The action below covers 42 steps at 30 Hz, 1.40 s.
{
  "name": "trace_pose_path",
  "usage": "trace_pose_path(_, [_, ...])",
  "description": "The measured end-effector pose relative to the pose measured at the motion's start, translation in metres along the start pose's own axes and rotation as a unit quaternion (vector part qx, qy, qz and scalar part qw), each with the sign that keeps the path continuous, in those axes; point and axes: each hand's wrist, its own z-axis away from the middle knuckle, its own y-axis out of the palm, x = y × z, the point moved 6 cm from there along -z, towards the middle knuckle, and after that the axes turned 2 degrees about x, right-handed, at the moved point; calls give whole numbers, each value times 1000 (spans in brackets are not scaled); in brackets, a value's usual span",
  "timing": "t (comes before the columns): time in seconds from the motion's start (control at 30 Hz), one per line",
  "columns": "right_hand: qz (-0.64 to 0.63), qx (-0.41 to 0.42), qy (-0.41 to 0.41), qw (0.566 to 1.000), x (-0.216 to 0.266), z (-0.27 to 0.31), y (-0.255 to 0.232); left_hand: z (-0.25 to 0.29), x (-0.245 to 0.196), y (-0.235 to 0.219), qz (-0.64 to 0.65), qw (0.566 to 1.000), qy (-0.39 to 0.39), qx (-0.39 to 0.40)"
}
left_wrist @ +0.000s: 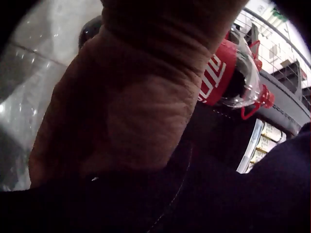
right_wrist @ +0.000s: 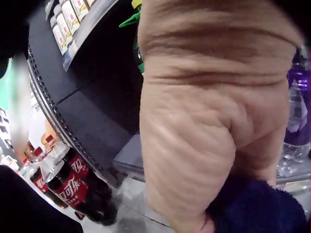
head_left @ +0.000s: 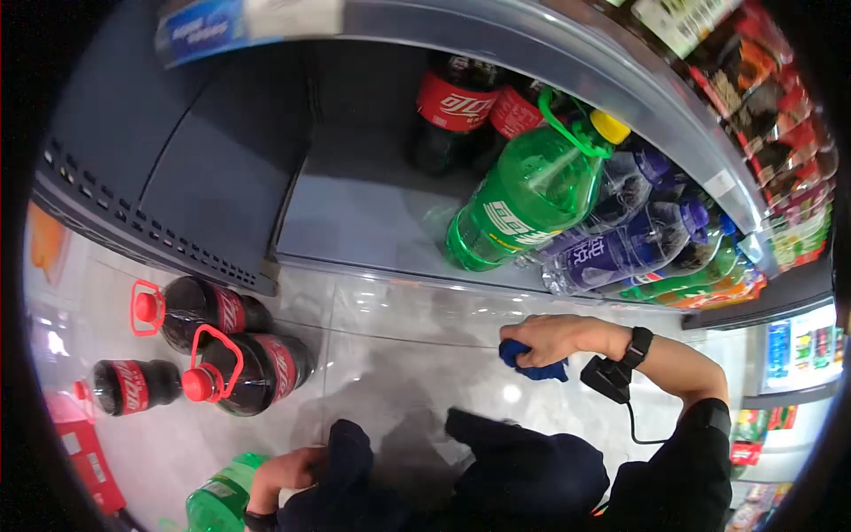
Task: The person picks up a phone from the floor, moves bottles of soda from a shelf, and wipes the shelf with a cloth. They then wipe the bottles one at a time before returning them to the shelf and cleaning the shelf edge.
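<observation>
In the head view my right hand (head_left: 551, 335) grips a bunched dark blue cloth (head_left: 532, 362) over the floor, just in front of the bottom shelf. The right wrist view shows the cloth's fuzzy surface (right_wrist: 260, 208) below the hand (right_wrist: 194, 136). My left hand (head_left: 294, 467) is low at the left, against my dark-trousered knee (head_left: 350, 443); its fingers are hidden. Beside that wrist a green soda bottle (head_left: 222, 496) is partly covered by the forearm. A large green bottle (head_left: 523, 195) with a yellow cap stands on the shelf nearest my right hand.
Several cola bottles (head_left: 257, 377) stand on the tiled floor at left. The bottom shelf (head_left: 355, 213) holds more cola bottles (head_left: 456, 102) and purple-labelled bottles (head_left: 612, 253). An upper shelf edge (head_left: 496, 40) juts out above. A cable (head_left: 634, 426) hangs from the right wrist camera (head_left: 606, 379).
</observation>
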Motion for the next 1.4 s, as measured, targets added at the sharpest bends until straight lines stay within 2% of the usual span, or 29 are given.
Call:
trace_pose_path(0.03, [-3,-9,-37,999,-4,-8,7,6,-13,0,-37,998,-42,14])
trace_pose_path(0.1, [7,-15,-90,996,-12,-22,21,25,-53,-6,-88,995,-52,-13])
trace_pose_path(0.13, [9,-20,-109,994,-17,-29,28,35,-80,-11,-129,990,-45,-38])
trace_pose_path(0.23, [20,8,-129,991,-24,-38,43,51,-172,-33,-215,958,-141,-123])
trace_pose_path(0.27, [28,-4,-150,988,-29,-43,49,48,-205,-37,-184,955,-153,-172])
trace_pose_path(0.3, [27,-27,-181,983,-31,-45,56,42,-231,-37,-191,961,-92,-179])
trace_pose_path(0.33, [26,-49,-213,976,-31,-47,57,27,-265,-32,-210,966,-31,-149])
trace_pose_path(0.37, [23,-25,-205,978,-31,-50,61,10,-295,-24,-157,981,6,-113])
trace_pose_path(0.43, [27,-24,-221,975,-23,-46,58,-25,-333,4,-8,1000,26,5])
trace_pose_path(0.47, [22,-27,-220,975,-23,-45,58,-41,-339,20,85,994,53,47])
trace_pose_path(0.5, [46,-28,-211,976,-26,-49,63,-56,-346,34,206,976,5,65])
trace_pose_path(0.57, [41,-46,-222,973,-35,-56,76,-87,-367,60,357,929,100,20])
trace_pose_path(0.63, [37,-61,-228,971,-45,-54,86,-107,-375,69,382,917,115,22])
trace_pose_path(0.67, [30,-71,-233,970,-47,-53,88,-113,-382,69,285,952,107,41])
trace_pose_path(0.73, [17,-83,-234,969,-50,-53,90,-119,-381,73,183,976,97,65])
trace_pose_path(0.83, [-16,-67,-218,974,-56,-51,100,-118,-380,65,96,981,165,-33])
trace_pose_path(0.9, [7,-57,-258,965,-57,-54,104,-117,-373,62,80,966,232,-80])
trace_pose_path(0.97, [-3,-83,-250,965,-66,-61,108,-120,-377,46,57,980,172,-84])
trace_pose_path(1.0, [-13,-108,-253,961,-64,-64,108,-115,-369,34,25,996,54,-70])
trace_pose_path(1.03, [-48,-90,-212,972,-59,-58,95,-122,-353,9,49,985,95,-135])
trace_pose_path(1.07, [-47,-87,-217,971,-53,-52,90,-134,-329,-16,70,967,134,-203])
trace_pose_path(1.1, [-65,-88,-204,973,-52,-51,82,-147,-313,-44,93,953,56,-284])
trace_pose_path(1.13, [-82,-87,-190,974,-52,-51,76,-160,-294,-72,57,938,54,-336])
trace_pose_path(1.17, [-105,-108,-213,965,-54,-55,78,-175,-281,-99,-2,934,69,-350])
trace_pose_path(1.2, [-100,-108,-215,965,-52,-52,77,-185,-270,-126,10,897,85,-434])
trace_pose_path(1.27, [-272,-51,-224,935,-50,-46,76,-199,-287,-161,-131,809,107,-564])
trace_pose_path(1.3, [-230,-207,-320,895,-59,-59,87,-215,-289,-192,-177,755,194,-601])
trace_pose_path(1.33, [-226,-207,-321,896,-60,-56,83,-227,-294,-215,-222,691,278,-630])
trace_pose_path(1.4, [-203,-230,-318,897,-60,-43,78,-222,-349,-212,-350,650,264,-621])
